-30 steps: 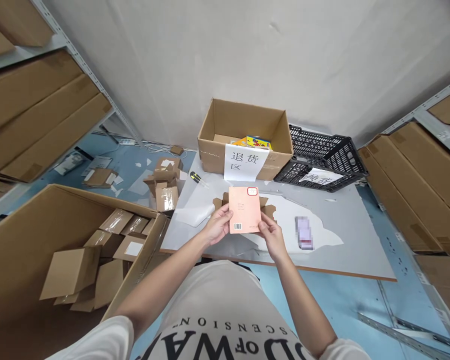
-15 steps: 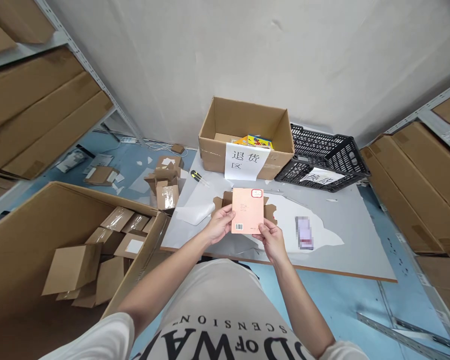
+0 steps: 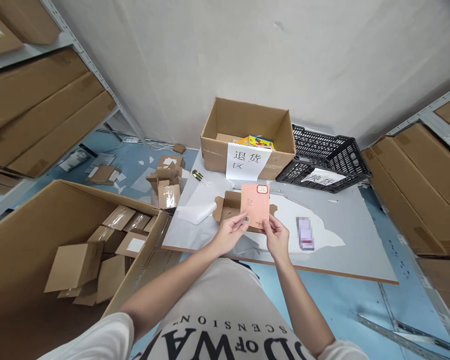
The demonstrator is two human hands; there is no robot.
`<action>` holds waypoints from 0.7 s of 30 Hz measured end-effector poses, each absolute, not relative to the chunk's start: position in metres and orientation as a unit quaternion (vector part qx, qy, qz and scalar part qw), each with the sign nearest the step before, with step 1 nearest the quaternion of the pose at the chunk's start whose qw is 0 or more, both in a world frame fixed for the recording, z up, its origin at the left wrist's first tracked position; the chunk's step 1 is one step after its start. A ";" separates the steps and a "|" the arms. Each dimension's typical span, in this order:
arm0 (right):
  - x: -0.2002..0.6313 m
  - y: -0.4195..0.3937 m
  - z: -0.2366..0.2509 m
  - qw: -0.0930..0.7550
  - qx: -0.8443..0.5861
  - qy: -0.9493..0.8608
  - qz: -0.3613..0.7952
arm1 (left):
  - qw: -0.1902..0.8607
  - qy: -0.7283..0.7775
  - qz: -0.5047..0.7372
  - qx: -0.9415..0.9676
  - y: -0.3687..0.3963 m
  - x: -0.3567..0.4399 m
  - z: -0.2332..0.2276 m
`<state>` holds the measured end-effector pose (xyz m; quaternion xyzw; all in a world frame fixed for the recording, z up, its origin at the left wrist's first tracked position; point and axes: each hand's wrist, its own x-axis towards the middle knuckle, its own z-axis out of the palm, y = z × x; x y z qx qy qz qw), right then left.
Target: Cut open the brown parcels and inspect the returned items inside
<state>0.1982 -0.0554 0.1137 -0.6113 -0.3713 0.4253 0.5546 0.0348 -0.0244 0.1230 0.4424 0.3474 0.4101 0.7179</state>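
Note:
A pink book (image 3: 255,201), with a barcode and a red-framed label, is held upright over the table. My right hand (image 3: 277,237) grips its lower right corner, thumb on the near face. At the lower left corner, by the barcode, the fingers of my left hand (image 3: 230,233) are closed on the edge. Behind and below the book lies an open small cardboard box (image 3: 228,202) with its flaps out, partly hidden by the book and hands. To the right, a phone-like object (image 3: 305,233) with a blurred screen rests on white paper.
At the table's back stand a labelled carton (image 3: 213,157) with colourful items inside and a black plastic crate (image 3: 330,155). A yellow-black cutter (image 3: 197,175) lies left. A large carton (image 3: 26,220) of small boxes stands at left; shelves with boxes flank both sides.
The book has shifted right and slightly up, and tilted. My left hand has slid to its lower left corner, and more of the open small box shows.

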 end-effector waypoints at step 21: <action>0.167 -0.075 0.129 0.343 -0.569 -0.736 0.130 | 0.753 0.322 0.466 0.334 -0.032 0.031 0.120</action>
